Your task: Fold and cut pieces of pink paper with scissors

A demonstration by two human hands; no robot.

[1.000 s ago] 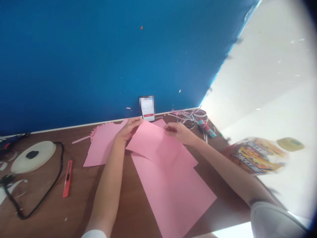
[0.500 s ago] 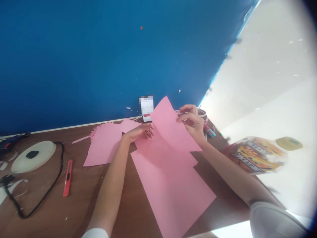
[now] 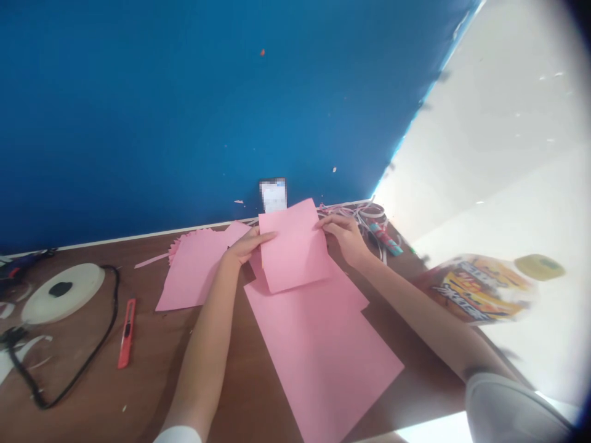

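Observation:
A pink sheet of paper (image 3: 295, 252) is raised and tilted up between my two hands. My left hand (image 3: 249, 245) grips its left edge, thumb in front and fingers mostly hidden behind. At the upper right edge, my right hand (image 3: 345, 237) pinches the same sheet between thumb and fingers. Beneath it, larger pink paper (image 3: 323, 351) lies on the brown table and reaches toward the front edge. More pink paper (image 3: 189, 271), with a fringed strip along its far edge, lies to the left of my left forearm.
A red utility knife (image 3: 127, 332) and a round whitish disc with a black cable (image 3: 62, 292) lie at left. A phone-like screen (image 3: 273, 195) leans on the blue wall. Coiled strips (image 3: 369, 212) and a small tube (image 3: 385, 239) sit at back right, near a large yellow-capped bottle (image 3: 480, 289).
My left hand has taken hold of the sheet's left edge. The sheet has turned more upright and come down slightly; my right hand has moved a little lower and left.

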